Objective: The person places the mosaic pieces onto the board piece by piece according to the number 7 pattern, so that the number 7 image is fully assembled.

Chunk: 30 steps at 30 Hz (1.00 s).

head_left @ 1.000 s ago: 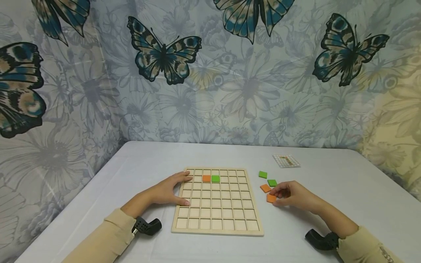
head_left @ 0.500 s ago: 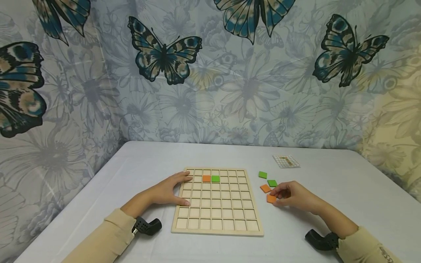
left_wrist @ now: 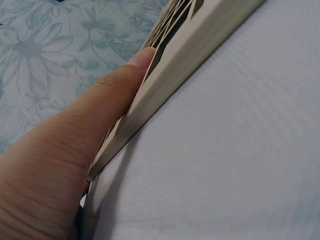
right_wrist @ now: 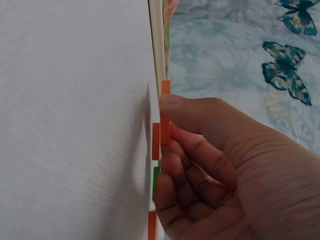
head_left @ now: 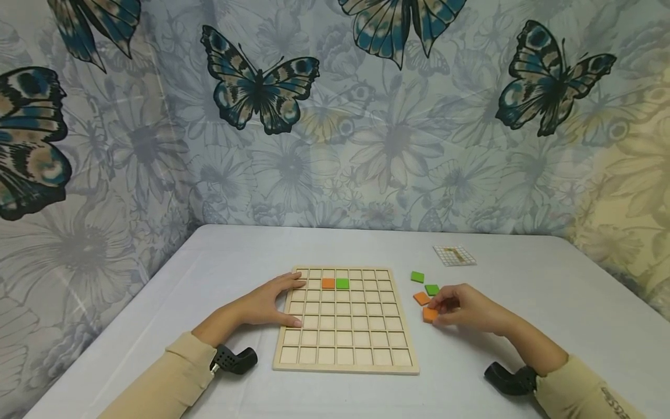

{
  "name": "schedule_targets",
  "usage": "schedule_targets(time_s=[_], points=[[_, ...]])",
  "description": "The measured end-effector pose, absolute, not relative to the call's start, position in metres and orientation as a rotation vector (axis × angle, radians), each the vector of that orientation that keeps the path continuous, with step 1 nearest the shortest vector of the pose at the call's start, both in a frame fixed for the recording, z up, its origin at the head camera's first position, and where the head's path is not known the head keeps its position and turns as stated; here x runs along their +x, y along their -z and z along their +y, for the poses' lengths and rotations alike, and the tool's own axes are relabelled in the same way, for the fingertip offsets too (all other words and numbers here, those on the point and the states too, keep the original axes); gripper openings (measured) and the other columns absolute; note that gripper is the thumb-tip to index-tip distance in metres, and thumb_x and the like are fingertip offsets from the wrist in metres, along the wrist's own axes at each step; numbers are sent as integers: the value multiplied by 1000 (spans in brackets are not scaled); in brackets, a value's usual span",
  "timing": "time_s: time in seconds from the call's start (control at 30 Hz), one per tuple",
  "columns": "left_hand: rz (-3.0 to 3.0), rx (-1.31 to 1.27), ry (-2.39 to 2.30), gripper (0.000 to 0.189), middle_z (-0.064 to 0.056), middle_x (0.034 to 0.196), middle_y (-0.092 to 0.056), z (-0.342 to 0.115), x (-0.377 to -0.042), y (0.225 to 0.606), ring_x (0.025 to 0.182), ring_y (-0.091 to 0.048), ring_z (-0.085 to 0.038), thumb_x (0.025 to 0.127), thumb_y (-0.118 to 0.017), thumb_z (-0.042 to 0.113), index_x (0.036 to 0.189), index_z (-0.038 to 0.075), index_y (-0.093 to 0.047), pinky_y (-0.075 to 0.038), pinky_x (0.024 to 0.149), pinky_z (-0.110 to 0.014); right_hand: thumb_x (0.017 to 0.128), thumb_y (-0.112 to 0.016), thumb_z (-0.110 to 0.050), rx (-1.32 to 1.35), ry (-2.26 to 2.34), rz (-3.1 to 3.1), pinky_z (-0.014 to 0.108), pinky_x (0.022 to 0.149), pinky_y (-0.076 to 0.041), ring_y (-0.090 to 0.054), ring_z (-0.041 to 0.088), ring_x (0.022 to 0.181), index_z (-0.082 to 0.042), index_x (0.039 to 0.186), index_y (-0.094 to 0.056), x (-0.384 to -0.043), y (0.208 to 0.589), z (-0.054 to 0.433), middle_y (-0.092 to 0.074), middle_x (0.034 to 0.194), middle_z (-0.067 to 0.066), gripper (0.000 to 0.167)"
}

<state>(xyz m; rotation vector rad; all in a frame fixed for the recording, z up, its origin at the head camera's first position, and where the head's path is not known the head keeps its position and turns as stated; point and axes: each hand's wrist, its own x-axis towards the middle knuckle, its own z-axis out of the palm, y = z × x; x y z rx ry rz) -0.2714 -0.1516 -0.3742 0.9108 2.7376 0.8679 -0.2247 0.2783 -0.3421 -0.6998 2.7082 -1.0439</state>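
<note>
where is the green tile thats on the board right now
In the head view, the green tile sits on the wooden board, in the second row from its far edge, directly right of the orange tile there.

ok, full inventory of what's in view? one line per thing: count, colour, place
Backdrop: 1, blue-grey, yellowish at right, back and left
Printed butterflies: 5 in head view, blue-black-cream, on backdrop
Table: 1, white, before backdrop
Grid board: 1, pale wood, on table
Board orange tile: 1, orange, upper board
Board green tile: 1, green, right beside it
Loose green tiles: 2, green, right of board
Loose orange tiles: 2, orange, right of board; one shows only in right wrist view
Held orange tile: 1, orange, right of board
Card: 1, white with grid, far right
Wrist devices: 2, black, one per wrist
Sleeves: 2, beige, forearms
Left hand: 1, on board's left edge
Right hand: 1, pinching held orange tile
</note>
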Motion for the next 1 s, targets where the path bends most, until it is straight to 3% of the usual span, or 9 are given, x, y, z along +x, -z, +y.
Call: schedule_targets(time_s=[0.37,0.6,1.0], points=[[2727,906,-875,87,-2,155,-23,-151,-272,374,144,-15,-30,68,-77,52,141,21,-41,-18,114,-56,78,-73,-15,-816,1011,2743,19,70,-49,-53,0,78,-3,94,-66,-226,332,272,-64,89,1,21],[2722,903,-886,87,-3,155,-23,-152,-271,374,144,-15,-31,68,-78,50,141,19,-42,-17,114,-56,81,-72,-19,-861,1018,2754,21,69,-50,-54,2,80,-5,97,-67,-231,327,265,-68,96,3,21],[2722,916,-886,86,-3,155,-23,-151,-271,373,144,-15,-31,69,-78,50,141,19,-42,-17,114,-56,81,-72,-21,-829,974,2778,22,72,-50,-53,6,82,-8,97,-67,-240,321,251,-65,93,1,21]])
